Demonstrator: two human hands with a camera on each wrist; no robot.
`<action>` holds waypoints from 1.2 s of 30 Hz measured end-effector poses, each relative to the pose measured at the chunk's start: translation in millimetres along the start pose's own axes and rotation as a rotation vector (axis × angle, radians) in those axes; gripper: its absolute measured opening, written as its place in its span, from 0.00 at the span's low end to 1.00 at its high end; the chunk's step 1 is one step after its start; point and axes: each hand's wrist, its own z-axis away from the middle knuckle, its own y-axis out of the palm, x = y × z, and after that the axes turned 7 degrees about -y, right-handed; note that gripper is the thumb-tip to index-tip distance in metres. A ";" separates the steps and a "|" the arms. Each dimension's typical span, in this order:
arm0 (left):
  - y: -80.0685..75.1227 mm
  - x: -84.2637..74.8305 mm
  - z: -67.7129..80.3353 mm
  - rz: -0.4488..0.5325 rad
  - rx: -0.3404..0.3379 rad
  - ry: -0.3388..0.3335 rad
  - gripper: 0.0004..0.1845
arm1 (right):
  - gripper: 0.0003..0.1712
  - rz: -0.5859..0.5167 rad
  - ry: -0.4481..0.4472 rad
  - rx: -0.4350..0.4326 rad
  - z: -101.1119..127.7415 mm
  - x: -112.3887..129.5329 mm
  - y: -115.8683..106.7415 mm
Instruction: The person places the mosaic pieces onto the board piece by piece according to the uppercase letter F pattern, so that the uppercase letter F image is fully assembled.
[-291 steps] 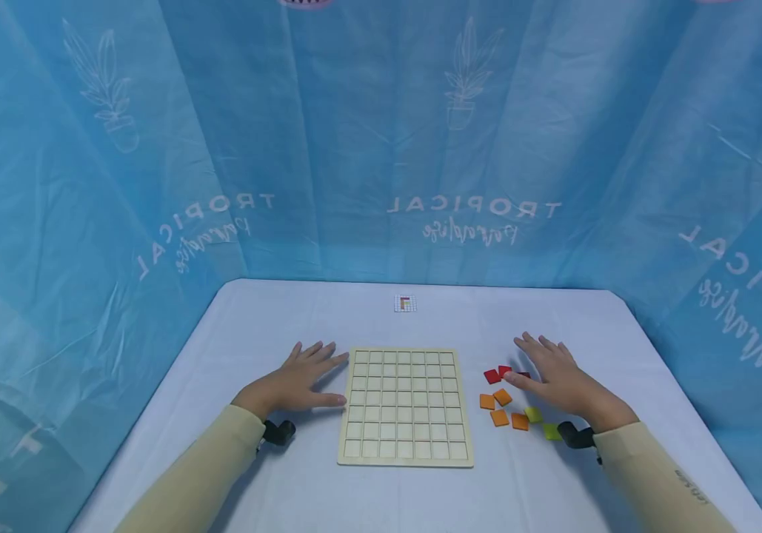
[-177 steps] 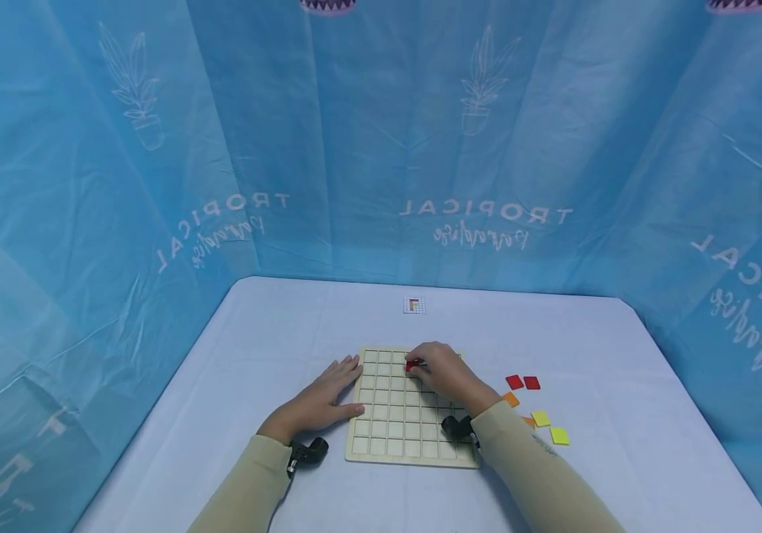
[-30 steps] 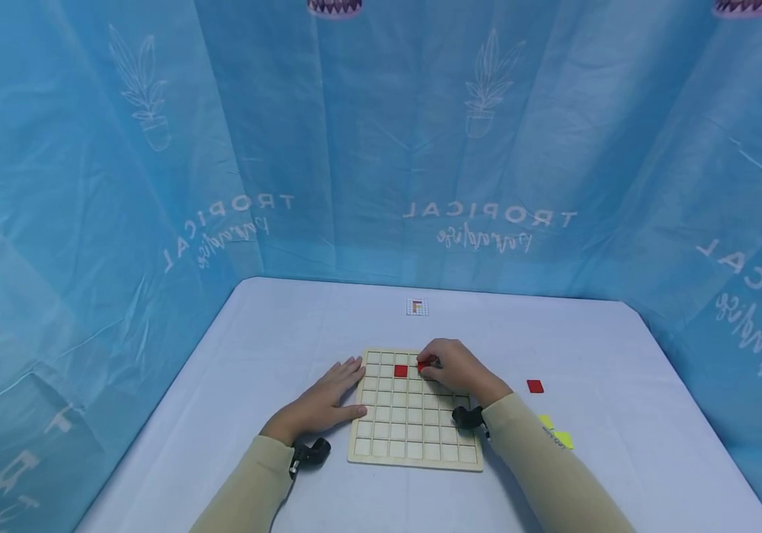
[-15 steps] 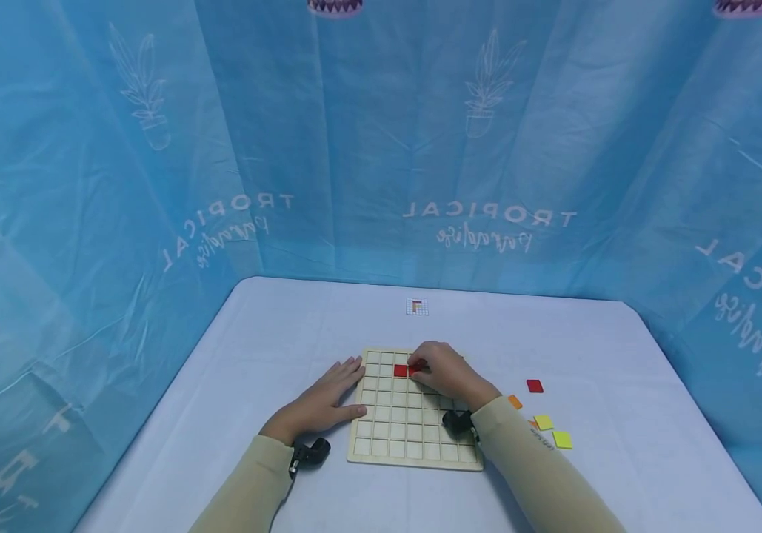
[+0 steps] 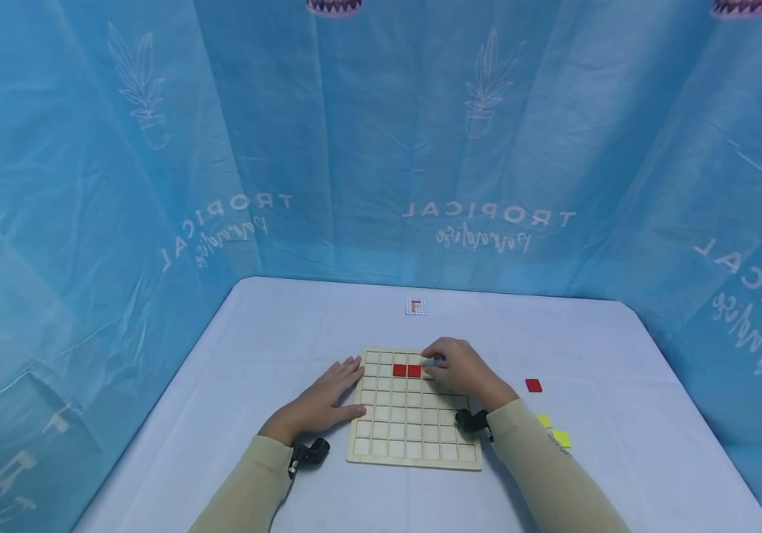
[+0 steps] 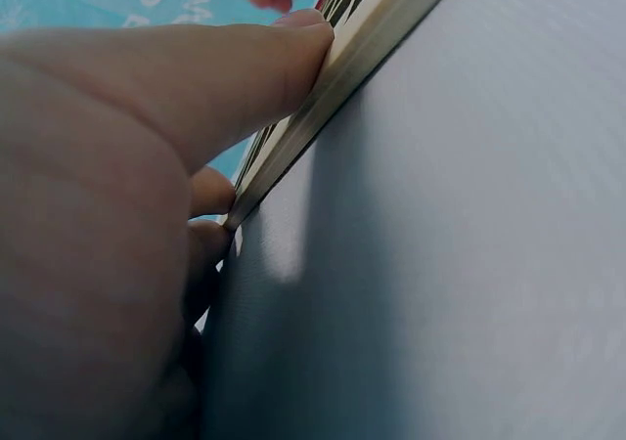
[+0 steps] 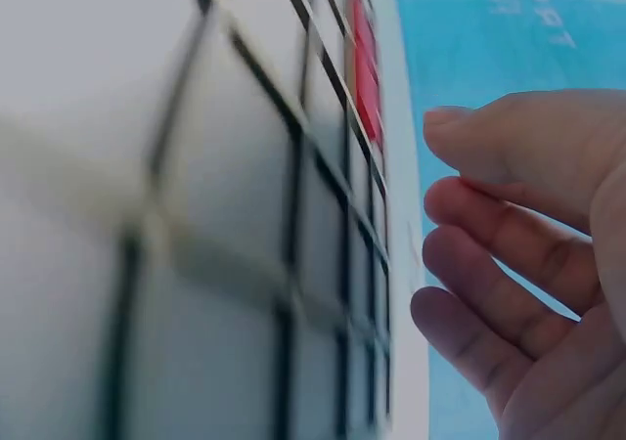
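My left hand [image 5: 317, 400] lies spread along the left edge of the pale wooden grid board [image 5: 381, 448]. In the left wrist view its thumb [image 6: 245, 68] presses against the board's side. Two red square tiles, the left one [image 5: 399, 370] and the right one [image 5: 414, 371], lie side by side in neighbouring cells of the second row from the far edge. Just right of them, my right hand [image 5: 463, 368] hovers over the board. The right wrist view shows its relaxed fingers [image 7: 509, 235] bent, thumb and fingertips apart, with nothing between them.
Right of the board lie one red tile [image 5: 534, 385] and two yellow tiles, the nearer one [image 5: 561, 439] beside the right sleeve, which hides the orange tiles. A small card printed with a coloured grid [image 5: 416, 306] lies beyond the board. Blue curtain [image 5: 381, 148] surrounds the table.
Two red tiles have gone from the right-hand pile into board cells. Within the last half second my right hand let go of the second and drew back rightward. My left hand stays put.
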 end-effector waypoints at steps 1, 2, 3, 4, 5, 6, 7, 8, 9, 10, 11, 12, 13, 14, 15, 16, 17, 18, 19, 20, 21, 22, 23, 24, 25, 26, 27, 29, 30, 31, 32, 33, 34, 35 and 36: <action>-0.3 -0.2 0.0 0.001 0.001 -0.001 0.48 | 0.14 -0.005 0.022 -0.013 3.1 -3.5 -5.1; -0.4 -0.3 -0.2 0.001 0.001 -0.002 0.48 | 0.14 -0.004 0.050 -0.025 6.6 -7.9 -10.1; -0.3 -0.4 -0.3 0.002 0.001 -0.003 0.48 | 0.14 -0.008 0.077 -0.036 11.2 -13.8 -14.7; -0.2 -0.5 -0.1 0.006 0.003 -0.006 0.48 | 0.14 -0.010 0.097 -0.047 16.8 -19.2 -19.9; 0.0 -0.4 0.1 0.006 0.005 -0.007 0.48 | 0.15 -0.010 0.117 -0.060 23.1 -24.9 -24.6; 0.1 -0.4 0.6 0.006 0.007 -0.008 0.48 | 0.15 -0.009 0.145 -0.071 29.7 -30.8 -29.0; 0.4 -0.2 1.1 0.010 0.009 -0.009 0.48 | 0.15 -0.008 0.162 -0.081 37.0 -37.0 -33.7; 0.7 0.1 1.6 0.012 0.010 -0.011 0.48 | 0.15 -0.004 0.182 -0.091 44.6 -42.7 -38.3; 0.9 0.4 2.1 0.012 0.011 -0.011 0.48 | 0.15 -0.003 0.200 -0.098 52.2 -48.8 -43.2; 1.0 0.8 2.5 0.009 0.012 -0.011 0.48 | 0.16 -0.003 0.222 -0.107 59.3 -53.9 -47.8; 1.1 1.1 2.7 0.005 0.010 -0.009 0.47 | 0.16 -0.009 0.240 -0.114 66.5 -58.6 -52.7; 0.8 1.3 3.1 0.003 0.007 -0.007 0.47 | 0.17 -0.017 0.262 -0.118 73.2 -63.3 -57.5; 1.0 1.9 2.9 0.000 0.003 -0.005 0.47 | 0.18 -0.031 0.279 -0.120 79.8 -67.2 -62.4; 0.9 2.2 2.7 -0.006 0.000 -0.002 0.47 | 0.19 -0.043 0.305 -0.120 85.7 -70.5 -66.8; 0.7 2.4 2.5 -0.008 -0.002 0.000 0.47 | 0.20 -0.046 0.323 -0.117 91.3 -74.5 -70.5; 0.7 2.4 2.1 -0.012 -0.003 0.001 0.47 | 0.20 -0.050 0.342 -0.114 96.8 -77.9 -73.8; 0.6 2.4 1.8 -0.013 -0.003 0.001 0.47 | 0.21 -0.056 0.354 -0.106 102.3 -81.2 -77.1; 0.4 2.4 1.4 -0.017 -0.002 0.001 0.47 | 0.22 -0.057 0.363 -0.098 107.7 -84.3 -79.7; 0.3 2.2 1.0 -0.016 -0.001 0.003 0.47 | 0.22 -0.057 0.370 -0.092 112.8 -87.1 -82.0; -0.1 1.6 0.8 -0.016 0.002 0.003 0.47 | 0.23 -0.057 0.380 -0.089 117.4 -89.4 -83.7; -0.4 1.0 0.2 -0.015 0.003 0.004 0.48 | 0.23 -0.056 0.385 -0.086 121.8 -91.3 -85.4; -0.8 0.5 -0.1 -0.016 0.005 0.004 0.48 | 0.23 -0.060 0.390 -0.086 125.6 -93.1 -86.5; -1.2 0.0 -0.2 -0.015 0.005 0.006 0.48 | 0.24 -0.067 0.391 -0.083 128.9 -94.1 -87.5; -1.5 -0.5 -0.2 -0.015 0.006 0.006 0.48 | 0.24 -0.070 0.394 -0.080 131.3 -94.8 -88.0; -1.9 -1.0 -0.3 -0.016 0.008 0.004 0.48 | 0.23 -0.076 0.398 -0.078 132.9 -95.3 -88.2; -2.3 -1.3 -0.2 -0.018 0.009 0.001 0.48 | 0.23 -0.078 0.394 -0.071 134.1 -95.7 -88.3; -2.6 -1.5 -0.1 -0.019 0.010 -0.002 0.48 | 0.23 -0.076 0.388 -0.063 135.0 -96.1 -88.2; -2.7 -1.5 0.3 -0.022 0.012 -0.006 0.48 | 0.22 -0.070 0.375 -0.049 136.0 -96.7 -87.8; -2.6 -1.4 0.3 -0.023 0.013 -0.008 0.48 | 0.21 -0.065 0.372 -0.046 136.2 -97.1 -87.5; -2.5 -1.3 0.3 -0.021 0.013 -0.007 0.48 | 0.21 -0.058 0.368 -0.045 136.4 -97.8 -87.2; -2.2 -1.2 0.2 -0.019 0.012 -0.006 0.48 | 0.21 -0.048 0.364 -0.044 136.6 -98.6 -87.0; -1.9 -1.0 0.1 -0.019 0.011 -0.004 0.48 | 0.20 -0.041 0.361 -0.044 136.7 -99.3 -86.6; -1.6 -0.9 0.0 -0.017 0.009 -0.002 0.48 | 0.20 -0.036 0.357 -0.046 136.6 -100.2 -86.2; -1.3 -0.8 0.2 -0.014 0.009 -0.003 0.48 | 0.19 -0.032 0.352 -0.048 136.5 -101.1 -85.8; -1.0 -0.6 0.4 -0.011 0.007 -0.003 0.48 | 0.18 -0.028 0.347 -0.049 136.2 -101.8 -85.3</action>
